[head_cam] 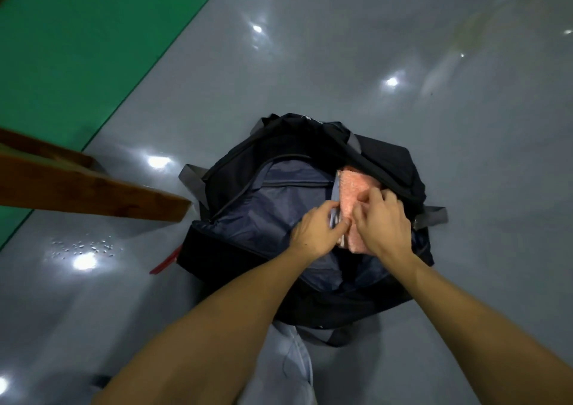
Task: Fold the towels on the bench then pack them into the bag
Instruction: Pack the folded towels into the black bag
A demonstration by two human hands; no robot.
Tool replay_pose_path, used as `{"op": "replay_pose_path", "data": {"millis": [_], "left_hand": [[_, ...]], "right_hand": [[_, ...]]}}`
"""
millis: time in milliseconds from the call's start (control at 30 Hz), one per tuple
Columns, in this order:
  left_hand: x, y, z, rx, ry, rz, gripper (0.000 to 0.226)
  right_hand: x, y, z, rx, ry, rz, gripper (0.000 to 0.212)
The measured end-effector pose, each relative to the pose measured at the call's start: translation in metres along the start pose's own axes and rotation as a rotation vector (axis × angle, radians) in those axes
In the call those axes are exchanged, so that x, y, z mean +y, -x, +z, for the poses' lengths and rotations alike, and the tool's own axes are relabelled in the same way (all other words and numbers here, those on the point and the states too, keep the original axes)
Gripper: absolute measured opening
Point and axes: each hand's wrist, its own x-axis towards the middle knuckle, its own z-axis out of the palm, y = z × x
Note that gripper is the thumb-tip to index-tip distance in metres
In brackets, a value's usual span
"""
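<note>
Both hands meet over the open mouth of the bag, forearms reaching in from the bottom of the view. Left hand [319,234] has its fingers and thumb curled in a pinch on the near edge of a grey-blue folded towel [335,201], which stands on edge just beside the pink one. Right hand [383,221] lies on top of the folded pink towel [356,187], fingers bent and gripping its near end, the two hands almost touching. Both towels sit inside the black duffel bag [235,249], toward its right side, against the dark blue lining [269,212]. Grey carry straps [193,181] stick out from the bag's sides, and a red tab [166,263] shows at its left corner. It rests on a glossy grey floor [341,63] spotted with light reflections. Left of the bag, the end of a brown wooden bench [102,194] juts in, and beyond it lies a green floor area [93,32].
</note>
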Motion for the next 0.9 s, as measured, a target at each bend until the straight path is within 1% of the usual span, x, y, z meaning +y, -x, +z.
{"op": "replay_pose_path", "data": {"millis": [67,233,300,433,533,667,800,900], "left_hand": [[0.0,0.009,-0.019,0.045,-0.004,-0.022,0.049],[0.014,0.054,-0.083,0.169,-0.02,-0.014,0.024],[0.024,0.085,-0.113,0.203,-0.042,0.008,0.022],[0.041,0.155,-0.172,0.277,-0.081,0.056,0.023],[0.057,0.211,-0.217,0.368,-0.058,0.12,0.018],[0.075,0.291,-0.274,0.515,-0.044,0.184,0.022],[0.086,0.369,-0.335,0.676,-0.047,0.261,0.019],[0.086,0.422,-0.379,0.833,-0.041,0.317,0.017]], "right_hand": [[-0.009,0.01,-0.012,-0.005,-0.007,-0.023,0.028],[-0.046,0.039,-0.056,-0.097,-0.007,-0.137,0.034],[-0.07,0.055,-0.081,-0.094,-0.028,-0.215,0.034],[-0.118,0.092,-0.136,-0.053,0.041,-0.382,0.042],[-0.159,0.123,-0.178,-0.049,0.049,-0.497,0.038],[-0.219,0.16,-0.232,-0.011,0.051,-0.659,0.038],[-0.29,0.197,-0.279,0.026,0.047,-0.847,0.037],[-0.345,0.235,-0.292,0.045,-0.103,-0.931,0.036]]}}
